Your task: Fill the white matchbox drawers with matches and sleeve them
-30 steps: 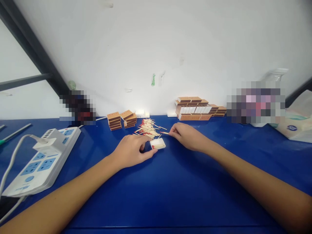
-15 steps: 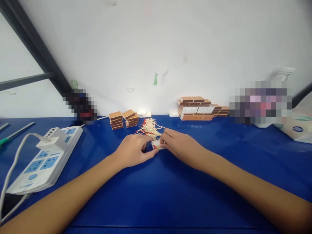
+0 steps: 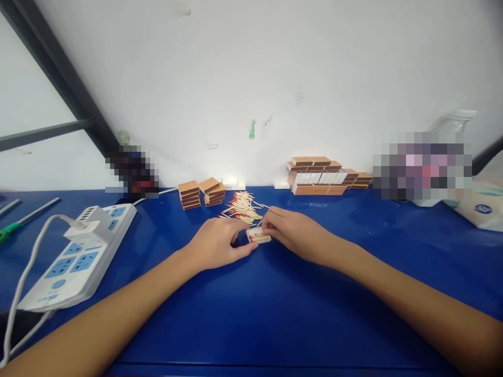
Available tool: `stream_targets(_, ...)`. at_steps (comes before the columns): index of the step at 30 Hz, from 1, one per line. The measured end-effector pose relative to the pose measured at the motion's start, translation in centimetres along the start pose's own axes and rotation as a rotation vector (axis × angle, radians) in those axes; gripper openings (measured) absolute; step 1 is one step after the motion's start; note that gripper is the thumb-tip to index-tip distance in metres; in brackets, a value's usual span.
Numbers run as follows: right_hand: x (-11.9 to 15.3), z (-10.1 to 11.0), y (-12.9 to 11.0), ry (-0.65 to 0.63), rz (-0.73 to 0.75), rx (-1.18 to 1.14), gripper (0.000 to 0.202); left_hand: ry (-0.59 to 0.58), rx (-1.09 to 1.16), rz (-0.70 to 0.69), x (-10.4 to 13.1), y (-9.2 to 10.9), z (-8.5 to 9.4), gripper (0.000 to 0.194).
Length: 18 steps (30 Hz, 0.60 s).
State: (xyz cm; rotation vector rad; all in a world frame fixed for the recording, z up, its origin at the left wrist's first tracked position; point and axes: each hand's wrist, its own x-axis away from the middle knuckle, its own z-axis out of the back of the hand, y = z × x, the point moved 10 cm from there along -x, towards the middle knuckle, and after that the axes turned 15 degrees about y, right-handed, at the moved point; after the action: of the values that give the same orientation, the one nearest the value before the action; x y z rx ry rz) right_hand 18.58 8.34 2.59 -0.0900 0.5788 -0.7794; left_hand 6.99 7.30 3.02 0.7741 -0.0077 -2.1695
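A small white matchbox tray point(image 3: 268, 241) lies on the blue table with a few red-headed matches point(image 3: 257, 239) along its near side. The thumb and forefinger of my left hand point(image 3: 220, 242) hold the tray at its left end. My right hand point(image 3: 294, 233) is over the tray's right end, fingertips pinched together on what looks like a match whose stick lies above the others. The fingers partly hide it. Just behind the tray spreads a loose heap of matches point(image 3: 242, 207), red heads mostly to the left.
Stacks of brown matchboxes point(image 3: 189, 195) stand behind left; a larger wall of matchboxes point(image 3: 318, 176) is behind right. White pieces point(image 3: 233, 184) lie against the wall. A power strip point(image 3: 84, 256) with a plugged-in charger is at left, a tissue pack point(image 3: 481, 204) at right.
My right hand has shifted slightly up and back from the tray, uncovering more of the matches in it. My left hand stays on the tray. The whole view has shifted slightly.
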Motion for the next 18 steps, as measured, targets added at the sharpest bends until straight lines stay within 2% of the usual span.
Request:
stream_targets(3, 0.0, 0.1, -0.7, 0.049, 0.03, 0.044, 0.014, -0.015, 0.001, -0.007, 0.1, 0.2, -0.1, 0.029)
stream_targets(7, 0.1, -0.1, -1.3, 0.053, 0.051, 0.029, 0.018, -0.01, 0.008, -0.009, -0.1, 0.3, 0.0, 0.027)
stream_targets(9, -0.1, 0.6, -1.1, 0.101, 0.052, -0.005, 0.02, 0.0, 0.027, -0.01, -0.1, 0.4, 0.2, 0.027)
stream_targets(13, -0.7, 2.2, 1.5, 0.237, -0.042, -0.018, 0.017, -0.011, 0.131, -0.063, 0.1, 1.8, 0.4, 0.025)
stream_targets(15, -0.8, 2.0, 3.0, 0.221, -0.087, -0.029, 0.014, -0.019, 0.17, -0.108, 0.4, 2.9, 0.4, 0.025)
stream_targets(18, -0.8, 0.6, 3.9, 0.132, -0.087, -0.081, 0.023, -0.022, 0.189, -0.145, 0.7, 4.0, 0.3, 0.027)
